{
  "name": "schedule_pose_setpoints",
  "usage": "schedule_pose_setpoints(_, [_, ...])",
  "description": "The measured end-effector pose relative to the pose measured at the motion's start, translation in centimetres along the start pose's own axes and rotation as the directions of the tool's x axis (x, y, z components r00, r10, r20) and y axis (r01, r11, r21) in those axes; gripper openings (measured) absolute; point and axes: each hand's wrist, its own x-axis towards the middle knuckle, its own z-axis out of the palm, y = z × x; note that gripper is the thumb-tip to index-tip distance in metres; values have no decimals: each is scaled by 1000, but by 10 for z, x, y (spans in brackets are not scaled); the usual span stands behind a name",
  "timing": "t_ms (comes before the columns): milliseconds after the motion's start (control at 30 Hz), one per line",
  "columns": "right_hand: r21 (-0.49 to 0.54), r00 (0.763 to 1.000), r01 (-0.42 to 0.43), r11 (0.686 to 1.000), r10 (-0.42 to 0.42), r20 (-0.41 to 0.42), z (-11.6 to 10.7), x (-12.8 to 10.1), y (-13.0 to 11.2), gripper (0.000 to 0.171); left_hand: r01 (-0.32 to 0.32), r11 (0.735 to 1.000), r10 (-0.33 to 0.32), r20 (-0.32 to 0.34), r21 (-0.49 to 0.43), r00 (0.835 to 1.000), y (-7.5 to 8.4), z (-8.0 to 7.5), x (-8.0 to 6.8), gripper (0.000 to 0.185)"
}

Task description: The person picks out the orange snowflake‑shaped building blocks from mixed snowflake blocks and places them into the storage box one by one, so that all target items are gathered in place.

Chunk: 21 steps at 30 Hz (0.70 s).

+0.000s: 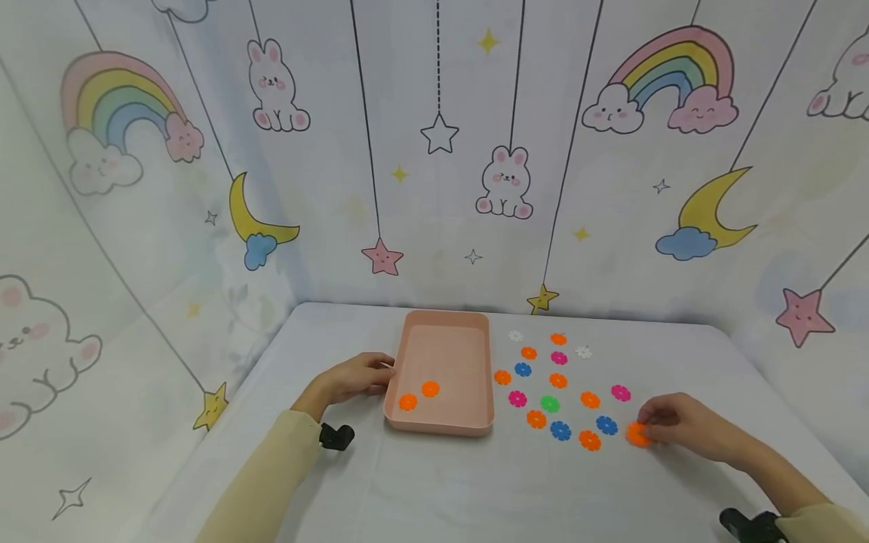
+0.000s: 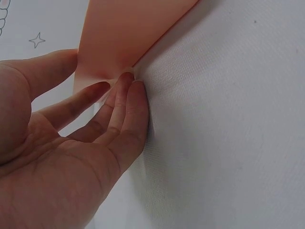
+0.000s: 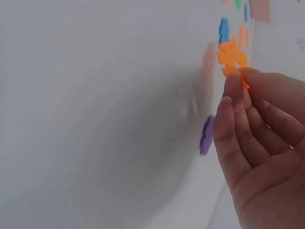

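A pink tray (image 1: 441, 351) stands at the middle of the white table, with two orange flower discs (image 1: 419, 396) lying in its near left corner. My left hand (image 1: 370, 375) rests beside the tray's left wall; in the left wrist view its straight fingers (image 2: 127, 98) touch the tray (image 2: 128, 33) at the base of a corner. My right hand (image 1: 668, 424) is at the right of the table and pinches an orange flower disc (image 1: 637, 434) between thumb and fingertips, low over the cloth. In the right wrist view that orange disc (image 3: 232, 57) sticks up from the fingertips (image 3: 233, 90).
Several flower discs lie scattered right of the tray: orange, blue (image 1: 560, 431), pink (image 1: 620, 392), green (image 1: 550, 404) and white (image 1: 583, 352). A purple disc (image 3: 206, 135) lies by my right hand. Cartoon-printed walls close in the table on three sides.
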Motion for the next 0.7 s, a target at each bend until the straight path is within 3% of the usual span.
schedule_pose_setpoints(300, [26,995,-17,1000,20,-98,17,25,-35,21,2,1000,-2,-4,6,1000,1,-1,-2,45])
schedule_pose_setpoints(700, [44,986,71,996,-63,-155,49,63,-80,21,16,1000,-16,2,9,1000,2,1,0,46])
